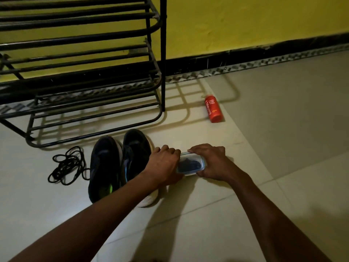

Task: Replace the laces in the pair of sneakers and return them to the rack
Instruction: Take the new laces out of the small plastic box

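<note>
Both hands meet on a small clear container (190,164) with a blue rim, which sits low over the floor (273,140) just right of the shoes. The left hand (164,164) has its fingers curled over the container's left end. The right hand (211,163) grips the right end, with its fingers bent over the far edge and its thumb on the near side. Something dark lies inside the container, but I cannot tell what it is.

The two dark sneakers stand side by side on the floor, toes pointing far, toward the rack. The left sneaker (104,167) shows a patch of bright green near its heel. The right sneaker (135,150) touches it, and the left forearm crosses over its heel end, where a pale sole shows. Whether either shoe is laced I cannot tell.

A loose tangle of black laces (68,165) lies on the floor just left of the left sneaker, apart from both hands.

The black metal rack (85,72) stands at the far left against the yellow wall (245,19), its lowest bars just beyond the shoe toes. None of the shelves in view holds anything.

A red bottle (213,109) lies on its side on the floor to the far right of the rack, well apart from the hands.
</note>
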